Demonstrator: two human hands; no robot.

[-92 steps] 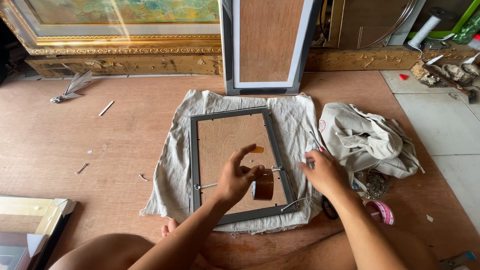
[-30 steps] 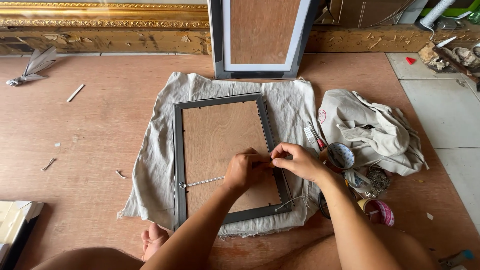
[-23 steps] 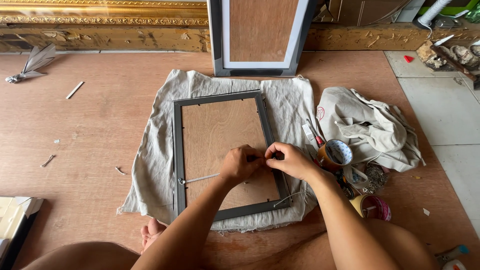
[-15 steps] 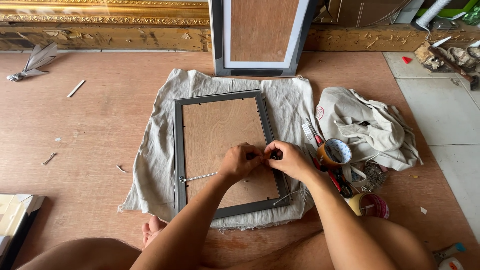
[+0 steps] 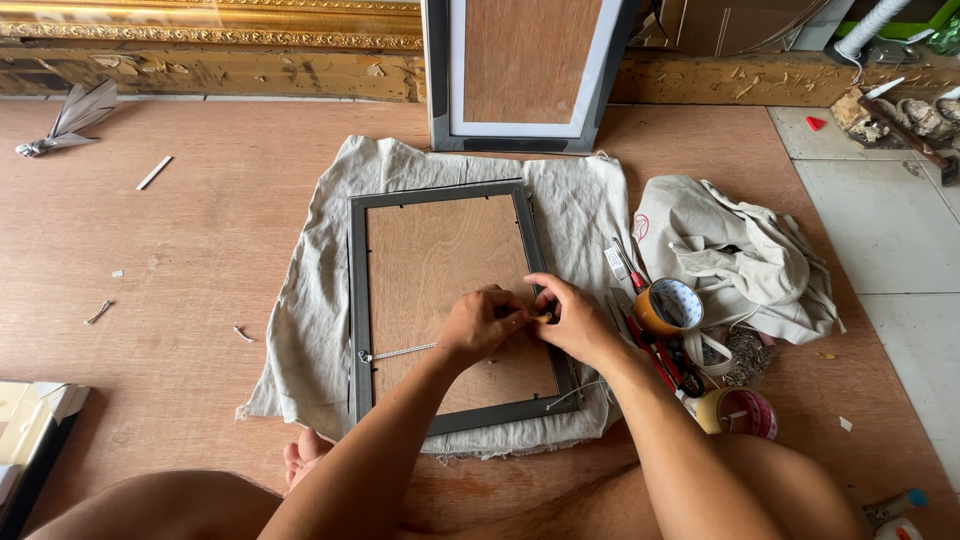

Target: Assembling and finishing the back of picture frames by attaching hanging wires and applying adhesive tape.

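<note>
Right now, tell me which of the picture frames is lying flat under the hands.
The dark grey frame face down on the beige cloth, both hands at its right rail. The grey-and-white frame and the gold frame stand upright behind.

The picture frame (image 5: 450, 300) lies on a cloth (image 5: 300, 330) (face down), a cup (image 5: 668, 306) to its right.

1. The picture frame (image 5: 440, 300) is dark grey with a brown backing board. It lies flat and face down on a pale cloth, with its long sides pointing away from the person.
2. A thin silver chain (image 5: 400, 352) is fixed at the frame's left rail and runs across the board toward the right rail.
</note>
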